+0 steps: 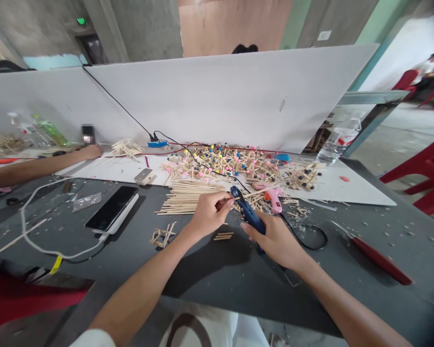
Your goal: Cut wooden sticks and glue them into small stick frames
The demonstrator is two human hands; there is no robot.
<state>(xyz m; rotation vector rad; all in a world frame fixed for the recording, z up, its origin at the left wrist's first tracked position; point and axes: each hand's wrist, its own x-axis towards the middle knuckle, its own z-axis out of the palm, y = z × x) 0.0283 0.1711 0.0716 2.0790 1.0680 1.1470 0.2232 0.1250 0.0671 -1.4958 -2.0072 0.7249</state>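
Note:
Pinched between the fingertips of my left hand (210,212) is a thin wooden stick (258,192), which runs off to the right past the cutter. My right hand (277,236) is wrapped round the handles of a pair of dark blue cutting pliers (251,216). The pliers' jaws are at the stick, close to my left fingertips; whether they bite into it I cannot tell. Just below lie several short cut sticks (223,236). Behind my left hand is a layer of long wooden sticks (181,197). A small stick frame (162,236) sits left of my left wrist.
A pink glue gun (275,198) with a black cord lies behind the pliers. Sticks with coloured balls (217,161) are heaped at the back. A red-handled tool (379,260) lies right, a phone (112,208) left. Another person's hand (91,152) reaches in from the left.

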